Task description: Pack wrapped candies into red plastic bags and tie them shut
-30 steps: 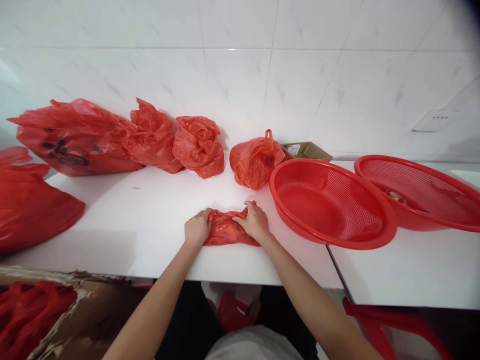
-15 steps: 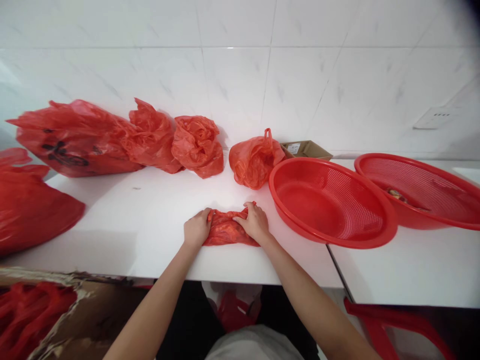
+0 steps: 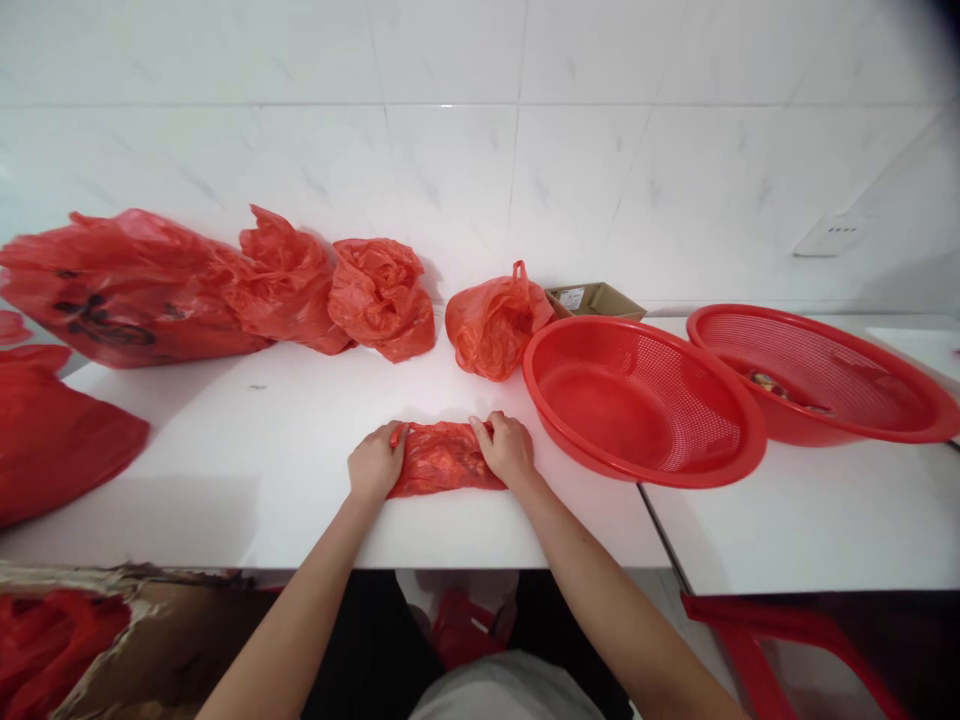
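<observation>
A small crumpled red plastic bag (image 3: 442, 458) lies on the white table (image 3: 247, 470) near its front edge. My left hand (image 3: 375, 463) grips the bag's left end with curled fingers. My right hand (image 3: 506, 448) grips its right end the same way. The bag is stretched flat between the two hands. Just right of my right hand stands a red perforated basin (image 3: 645, 400), empty.
Several stuffed red plastic bags (image 3: 382, 295) line the tiled wall, with a big one (image 3: 112, 285) at far left. A second red basin (image 3: 817, 375) holds a small item. A cardboard box (image 3: 592, 298) sits behind the basins. A carton with red bags (image 3: 60, 640) stands below left.
Both hands have pulled apart a little, so the small bag is spread wider and flatter. The view has shifted slightly to the right.
</observation>
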Demonstrator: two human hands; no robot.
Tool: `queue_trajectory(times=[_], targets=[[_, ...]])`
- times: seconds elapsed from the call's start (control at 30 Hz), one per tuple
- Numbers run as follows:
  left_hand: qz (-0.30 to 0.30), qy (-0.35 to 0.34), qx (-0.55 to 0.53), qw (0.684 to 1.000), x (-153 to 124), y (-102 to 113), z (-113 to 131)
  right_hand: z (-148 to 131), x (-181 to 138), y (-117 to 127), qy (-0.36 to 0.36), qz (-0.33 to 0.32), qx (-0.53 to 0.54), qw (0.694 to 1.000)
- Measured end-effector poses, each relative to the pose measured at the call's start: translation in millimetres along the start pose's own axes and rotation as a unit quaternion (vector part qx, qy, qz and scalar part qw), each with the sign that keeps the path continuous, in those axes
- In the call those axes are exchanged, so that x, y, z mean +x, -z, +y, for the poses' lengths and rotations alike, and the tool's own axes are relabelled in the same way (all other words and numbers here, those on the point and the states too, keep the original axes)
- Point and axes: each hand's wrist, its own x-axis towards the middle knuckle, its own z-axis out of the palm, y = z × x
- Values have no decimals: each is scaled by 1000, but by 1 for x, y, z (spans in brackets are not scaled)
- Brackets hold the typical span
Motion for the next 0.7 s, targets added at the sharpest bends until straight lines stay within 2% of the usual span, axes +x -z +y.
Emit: queue_trajectory(times=[0.1, 0.3, 0.47, 0.5, 0.53, 0.6, 0.67, 0.7], targets=[[-13, 17, -16, 1000, 1, 4, -4, 1, 3, 0, -22, -7, -31, 999], [-42, 116, -54, 991, 5, 16, -30, 1, 8, 5, -74, -27, -6, 997], [-121, 153, -191, 962, 17, 27, -46, 5, 11, 10, -80, -26, 19, 996], [-117, 152, -216, 957, 21, 31, -45, 7, 12, 11, -82, -26, 28, 996], [-91, 143, -224, 960, 24, 36, -41, 8, 12, 11, -83, -26, 40, 995], [22, 101, -173, 980, 29, 47, -25, 10, 14, 11, -82, -30, 73, 993], [132, 1, -81, 988, 30, 54, 0, 12, 15, 12, -81, -36, 108, 990], [151, -72, -43, 985, 30, 54, 14, 13, 15, 13, -82, -38, 121, 988]])
